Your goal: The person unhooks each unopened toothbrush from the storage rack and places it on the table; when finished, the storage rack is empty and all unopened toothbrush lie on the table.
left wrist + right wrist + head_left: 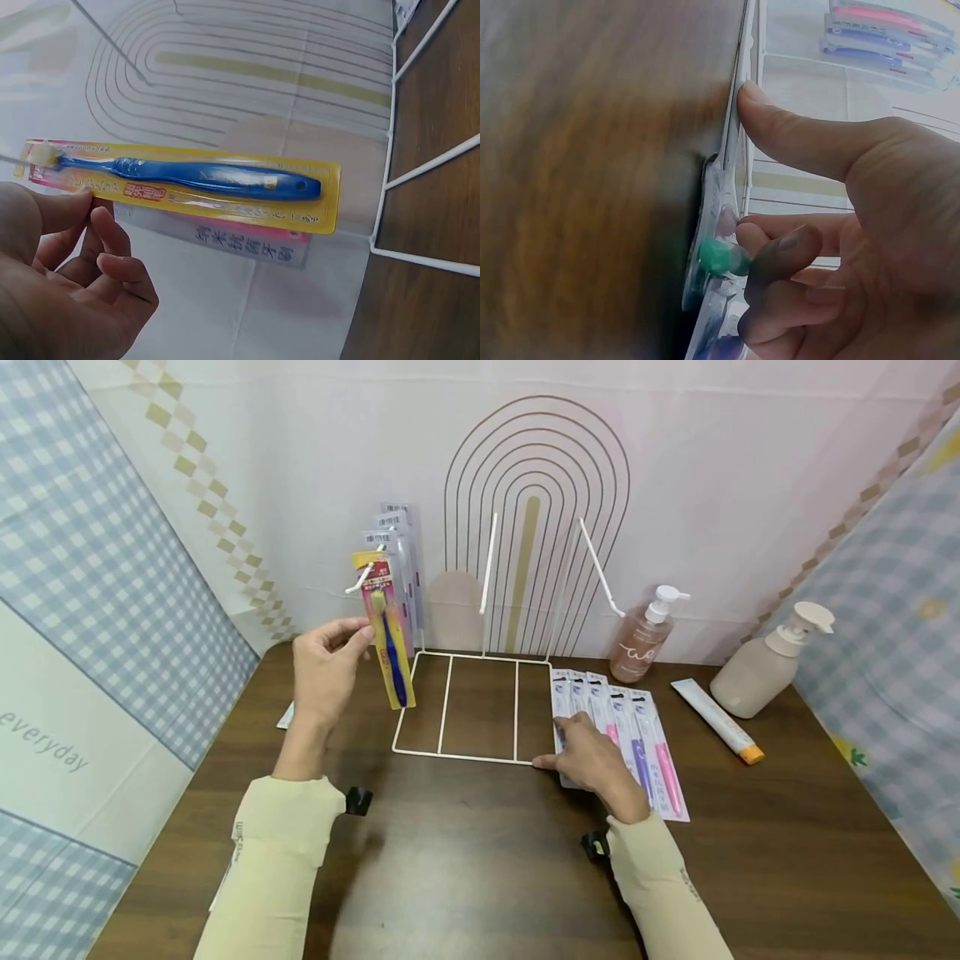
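My left hand (326, 664) pinches the left edge of a packaged toothbrush (393, 664) between thumb and fingers. The toothbrush is blue, on a yellow and red card, and the card's top is on the left hook (362, 578) of a white wire rack (477, 758). In the left wrist view, the thumb lies on the toothbrush pack (225, 184) near the bristle end. My right hand (592, 752) rests at the rack's front right corner. Its thumb touches the wire, and its other fingers bend over a row of toothbrush packs (663, 768), partly hiding them.
Several toothbrush packs (397, 522) hang behind on the left hook; the rack's middle hook (489, 564) and right hook (602, 568) hold nothing. At the right stand a pink pump bottle (637, 647) and a beige pump bottle (757, 672), with a toothpaste tube (716, 718) lying between.
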Available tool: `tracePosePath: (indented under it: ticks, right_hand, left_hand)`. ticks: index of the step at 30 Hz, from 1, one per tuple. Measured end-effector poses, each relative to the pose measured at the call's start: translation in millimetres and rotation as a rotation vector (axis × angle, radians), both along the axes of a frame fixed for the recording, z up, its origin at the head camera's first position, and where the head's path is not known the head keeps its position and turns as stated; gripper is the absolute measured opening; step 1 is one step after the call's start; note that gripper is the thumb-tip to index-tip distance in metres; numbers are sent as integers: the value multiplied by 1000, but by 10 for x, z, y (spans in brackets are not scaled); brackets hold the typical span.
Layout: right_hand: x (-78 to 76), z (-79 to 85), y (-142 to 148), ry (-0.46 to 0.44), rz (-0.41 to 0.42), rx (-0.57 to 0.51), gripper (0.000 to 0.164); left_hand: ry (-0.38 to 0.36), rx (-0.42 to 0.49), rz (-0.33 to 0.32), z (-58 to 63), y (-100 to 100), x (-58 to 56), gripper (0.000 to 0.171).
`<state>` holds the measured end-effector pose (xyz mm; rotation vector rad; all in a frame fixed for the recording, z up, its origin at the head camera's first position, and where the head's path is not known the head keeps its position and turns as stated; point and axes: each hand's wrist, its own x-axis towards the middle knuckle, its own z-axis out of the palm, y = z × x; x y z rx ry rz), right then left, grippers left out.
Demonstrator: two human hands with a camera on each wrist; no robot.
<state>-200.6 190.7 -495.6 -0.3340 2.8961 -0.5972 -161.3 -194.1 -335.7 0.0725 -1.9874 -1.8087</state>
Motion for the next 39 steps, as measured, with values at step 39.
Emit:
tracePosePath:
  ticks: [39]
  right_hand:
    - [47, 40, -58, -6, -37, 2, 99]
  left_hand:
    - [-578, -251, -132, -956, 85, 165, 25]
